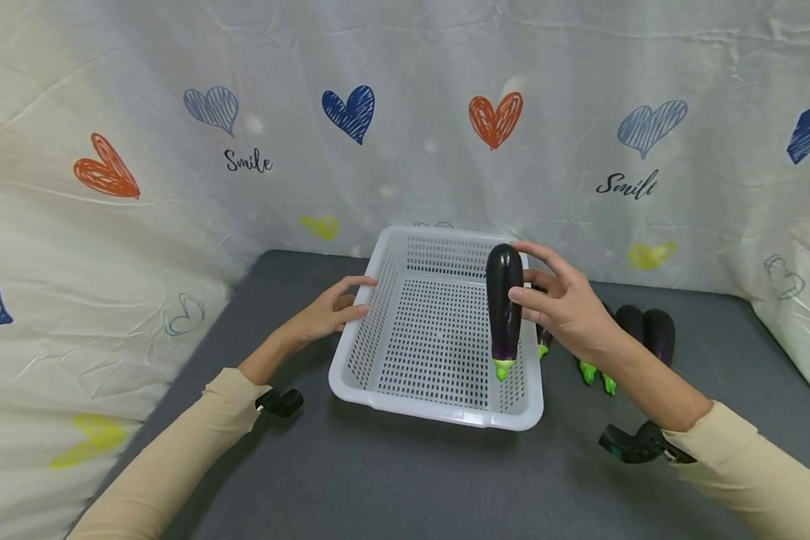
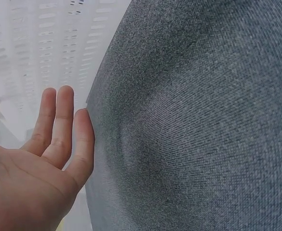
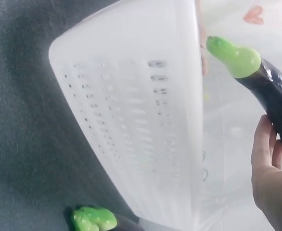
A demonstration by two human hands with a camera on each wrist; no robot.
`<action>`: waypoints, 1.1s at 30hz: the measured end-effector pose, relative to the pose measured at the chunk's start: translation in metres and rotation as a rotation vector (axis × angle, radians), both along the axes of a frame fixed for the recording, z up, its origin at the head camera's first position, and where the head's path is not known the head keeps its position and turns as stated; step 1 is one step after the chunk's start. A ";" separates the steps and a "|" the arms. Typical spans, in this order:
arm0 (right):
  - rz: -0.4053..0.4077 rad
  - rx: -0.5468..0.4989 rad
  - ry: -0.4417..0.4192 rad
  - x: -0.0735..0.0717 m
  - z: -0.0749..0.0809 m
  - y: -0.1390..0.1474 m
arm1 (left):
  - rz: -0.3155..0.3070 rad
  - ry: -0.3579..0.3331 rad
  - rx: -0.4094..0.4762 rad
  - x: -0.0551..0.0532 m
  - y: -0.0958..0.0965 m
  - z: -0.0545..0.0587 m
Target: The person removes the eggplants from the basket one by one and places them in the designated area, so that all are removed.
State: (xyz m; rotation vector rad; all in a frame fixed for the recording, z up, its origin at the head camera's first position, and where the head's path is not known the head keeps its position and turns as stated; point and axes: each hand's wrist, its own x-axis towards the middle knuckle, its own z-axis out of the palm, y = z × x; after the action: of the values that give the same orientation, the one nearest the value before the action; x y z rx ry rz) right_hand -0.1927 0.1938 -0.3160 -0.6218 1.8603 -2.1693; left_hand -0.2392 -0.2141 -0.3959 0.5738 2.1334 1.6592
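Observation:
A white perforated plastic basket (image 1: 439, 418) stands on the grey table. My right hand (image 1: 567, 311) grips a dark purple eggplant (image 1: 503, 300) above the basket's right side, its green stem end pointing down. In the right wrist view, that eggplant (image 3: 271, 91) appears above the basket rim (image 3: 197, 120). At the basket's left rim, my left hand (image 1: 327, 311) touches the edge with index finger and thumb. Its other fingers (image 2: 64, 115) extend along the outside of the basket, fairly straight, in the left wrist view.
Several more eggplants (image 1: 659, 334) lie on the table (image 1: 405, 480) right of the basket, partly hidden by my right arm. One eggplant (image 1: 544, 343) lies close against the basket's right wall. A white curtain (image 1: 418, 172) with hearts hangs behind the table.

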 end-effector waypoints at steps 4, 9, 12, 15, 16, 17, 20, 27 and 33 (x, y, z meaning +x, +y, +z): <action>-0.002 -0.012 -0.006 0.002 0.002 0.008 | 0.000 -0.002 0.004 -0.001 0.000 -0.001; -0.001 -0.043 0.005 0.005 0.003 0.018 | -0.002 -0.005 0.012 -0.001 0.000 -0.002; -0.005 -0.062 0.005 0.007 0.002 0.024 | -0.003 -0.005 0.012 -0.001 -0.001 -0.002; -0.012 -0.069 -0.005 0.009 0.002 0.031 | -0.006 -0.006 0.016 -0.001 0.000 -0.002; -0.016 -0.069 -0.010 0.009 0.002 0.034 | -0.007 -0.007 0.017 -0.001 0.000 -0.002; -0.017 -0.072 -0.013 0.010 0.002 0.036 | -0.007 -0.007 0.018 -0.001 0.000 -0.001; -0.030 -0.076 -0.026 0.011 0.002 0.042 | -0.005 -0.006 0.016 -0.001 0.000 -0.001; -0.089 -0.011 0.002 0.014 -0.001 0.052 | -0.002 -0.001 0.016 0.000 0.000 0.000; -0.110 -0.022 0.037 0.014 -0.005 0.063 | -0.001 -0.011 0.023 0.001 0.001 0.001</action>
State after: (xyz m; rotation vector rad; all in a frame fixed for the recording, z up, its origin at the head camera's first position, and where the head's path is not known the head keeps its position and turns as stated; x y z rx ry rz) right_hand -0.1784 0.2564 -0.3206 -0.5812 1.9350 -2.2644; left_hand -0.2383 -0.2136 -0.3949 0.5712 2.1083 1.6844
